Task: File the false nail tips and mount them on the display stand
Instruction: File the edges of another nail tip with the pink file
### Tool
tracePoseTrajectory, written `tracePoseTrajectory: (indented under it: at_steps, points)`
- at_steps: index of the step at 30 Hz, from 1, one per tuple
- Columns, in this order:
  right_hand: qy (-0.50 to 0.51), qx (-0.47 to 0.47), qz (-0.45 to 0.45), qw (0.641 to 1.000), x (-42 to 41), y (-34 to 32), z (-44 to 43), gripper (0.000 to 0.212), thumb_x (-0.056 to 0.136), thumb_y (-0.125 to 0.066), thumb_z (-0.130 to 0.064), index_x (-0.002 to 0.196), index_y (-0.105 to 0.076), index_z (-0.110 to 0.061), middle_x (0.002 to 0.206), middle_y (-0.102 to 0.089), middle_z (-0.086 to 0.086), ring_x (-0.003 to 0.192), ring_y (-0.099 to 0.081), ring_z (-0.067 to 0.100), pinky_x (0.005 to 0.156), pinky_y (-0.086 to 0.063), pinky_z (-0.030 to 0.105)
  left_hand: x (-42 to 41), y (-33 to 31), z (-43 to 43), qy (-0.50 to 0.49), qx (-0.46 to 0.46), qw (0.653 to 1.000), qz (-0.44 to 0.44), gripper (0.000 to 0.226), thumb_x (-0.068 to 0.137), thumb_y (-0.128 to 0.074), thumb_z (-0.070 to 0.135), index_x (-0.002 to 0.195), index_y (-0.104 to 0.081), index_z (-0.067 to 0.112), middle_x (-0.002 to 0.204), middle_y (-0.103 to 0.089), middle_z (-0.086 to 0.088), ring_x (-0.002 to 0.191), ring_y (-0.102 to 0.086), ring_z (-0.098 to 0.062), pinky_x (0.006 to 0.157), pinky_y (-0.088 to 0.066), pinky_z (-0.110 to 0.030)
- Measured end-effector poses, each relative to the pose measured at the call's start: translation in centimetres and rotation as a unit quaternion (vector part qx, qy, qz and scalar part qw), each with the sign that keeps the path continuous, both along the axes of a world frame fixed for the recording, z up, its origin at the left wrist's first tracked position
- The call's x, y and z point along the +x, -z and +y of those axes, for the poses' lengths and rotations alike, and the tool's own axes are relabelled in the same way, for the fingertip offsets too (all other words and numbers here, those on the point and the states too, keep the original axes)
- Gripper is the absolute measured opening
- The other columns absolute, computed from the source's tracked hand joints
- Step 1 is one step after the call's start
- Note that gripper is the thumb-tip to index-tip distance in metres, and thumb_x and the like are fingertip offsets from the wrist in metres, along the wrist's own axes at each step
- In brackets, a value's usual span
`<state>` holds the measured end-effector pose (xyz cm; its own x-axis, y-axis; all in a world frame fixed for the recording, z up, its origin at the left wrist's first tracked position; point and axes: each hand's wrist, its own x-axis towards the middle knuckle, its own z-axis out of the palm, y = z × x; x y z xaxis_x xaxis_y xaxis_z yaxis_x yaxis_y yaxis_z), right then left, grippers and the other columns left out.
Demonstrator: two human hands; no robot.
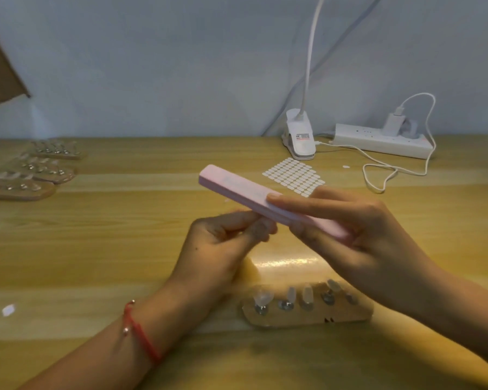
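File (237,190): pink block, gripped at its near end by right hand (358,229), forefinger laid straight along the top face, other fingers curled under. Long axis runs from lower right, in the hand, up to far left, with the free end raised over the desk (96,249).

Left hand (223,243): thumb and fingers pinched together directly beneath the file's middle, touching or almost touching its underside. Pinched item is blurred; judged to be one tip (266,228), pale and small. Cannot confirm its shape or which edge meets the file.

Key relation: the work sits under the file, left of the right hand's grip, so a stroke would run along the file's axis across the left fingertips. Left hand is nearer the tip; right hand drives the file.

Stand (307,315): flat wooden strip lying crosswise on the desk, near the body, below both hands. Several clear tips (307,296) are already on its pegs; the rightmost peg looks bare, but it is unclear.

Judgement: filing in hand, mounting not yet done for this tip.

Also present: tab sheet (293,175) beyond the file; more stands (26,181) far left.
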<state>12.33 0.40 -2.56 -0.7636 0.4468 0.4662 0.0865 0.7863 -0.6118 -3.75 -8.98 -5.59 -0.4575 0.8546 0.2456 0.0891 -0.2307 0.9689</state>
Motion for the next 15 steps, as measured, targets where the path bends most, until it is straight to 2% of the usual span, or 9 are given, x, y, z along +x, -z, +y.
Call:
tracePoseTrajectory:
  at_steps: [1, 4, 6, 8, 11, 13, 15]
  points:
    - [-0.002, 0.006, -0.002, 1.000, 0.0, 0.0, 0.0, 0.036, 0.090, -0.057, -0.030, 0.125, -0.063, -0.032, 0.085, -0.060, -0.012, 0.076, -0.053, 0.008, 0.060, -0.033, 0.011, 0.1, 0.0, -0.1, 0.015, -0.004, 1.000, -0.001, 0.026, 0.071, -0.066, 0.027, 0.085, -0.078, 0.009, 0.071, -0.070, 0.003, 0.070, -0.060, -0.001, 0.069, -0.046, -0.013]
    - [0.004, -0.013, 0.005, 1.000, 0.2, 0.0, 0.2, 0.036, 0.089, -0.056, -0.031, 0.125, -0.062, -0.033, 0.087, -0.062, -0.011, 0.078, -0.053, 0.012, 0.061, -0.034, 0.013, -0.7, 0.1, 0.2, 0.001, 0.010, 0.994, -0.111, 0.027, 0.063, -0.069, 0.035, 0.081, -0.079, 0.018, 0.074, -0.070, 0.002, 0.072, -0.060, -0.007, 0.077, -0.046, -0.026]
    - [-0.002, -0.033, 0.015, 0.999, 0.1, 0.1, 0.1, 0.036, 0.089, -0.056, -0.031, 0.125, -0.062, -0.033, 0.086, -0.062, -0.010, 0.078, -0.053, 0.011, 0.062, -0.034, 0.014, -0.5, 0.3, 0.1, 0.018, -0.006, 0.994, -0.105, 0.028, 0.064, -0.073, 0.039, 0.085, -0.079, 0.021, 0.076, -0.070, 0.003, 0.075, -0.061, -0.008, 0.080, -0.046, -0.029]
    - [-0.010, -0.026, 0.019, 0.999, -0.1, 0.0, -0.1, 0.036, 0.091, -0.057, -0.033, 0.126, -0.061, -0.032, 0.087, -0.061, -0.008, 0.078, -0.053, 0.013, 0.062, -0.034, 0.015, -0.1, 0.2, -0.1, 0.060, -0.019, 0.995, -0.072, 0.029, 0.069, -0.077, 0.039, 0.091, -0.078, 0.020, 0.079, -0.070, 0.002, 0.079, -0.061, -0.010, 0.079, -0.047, -0.028]
    - [-0.003, -0.038, 0.021, 0.999, 0.0, 0.0, 0.0, 0.036, 0.090, -0.056, -0.034, 0.125, -0.062, -0.031, 0.090, -0.064, -0.003, 0.078, -0.055, 0.016, 0.059, -0.037, 0.023, -0.7, -0.1, 0.2, 0.030, 0.015, 0.989, -0.147, 0.024, 0.064, -0.079, 0.033, 0.084, -0.079, 0.020, 0.075, -0.070, 0.004, 0.075, -0.062, -0.006, 0.073, -0.051, -0.020]
    - [-0.004, -0.051, 0.029, 0.998, -0.2, 0.2, -0.1, 0.036, 0.090, -0.055, -0.030, 0.125, -0.063, -0.029, 0.089, -0.063, -0.011, 0.078, -0.055, 0.010, 0.061, -0.036, 0.018, -0.4, 0.2, 0.0, 0.025, -0.005, 0.993, -0.113, 0.027, 0.064, -0.074, 0.036, 0.085, -0.078, 0.020, 0.075, -0.071, 0.005, 0.074, -0.062, -0.003, 0.074, -0.052, -0.019]
    - [-0.009, -0.040, 0.033, 0.999, -0.3, 0.3, -0.2, 0.036, 0.091, -0.055, -0.029, 0.126, -0.062, -0.028, 0.087, -0.060, -0.016, 0.078, -0.054, 0.008, 0.064, -0.035, 0.014, 0.3, 0.2, -0.3, 0.069, -0.039, 0.996, -0.039, 0.028, 0.069, -0.075, 0.040, 0.091, -0.078, 0.023, 0.081, -0.073, 0.004, 0.079, -0.063, -0.005, 0.081, -0.052, -0.027]
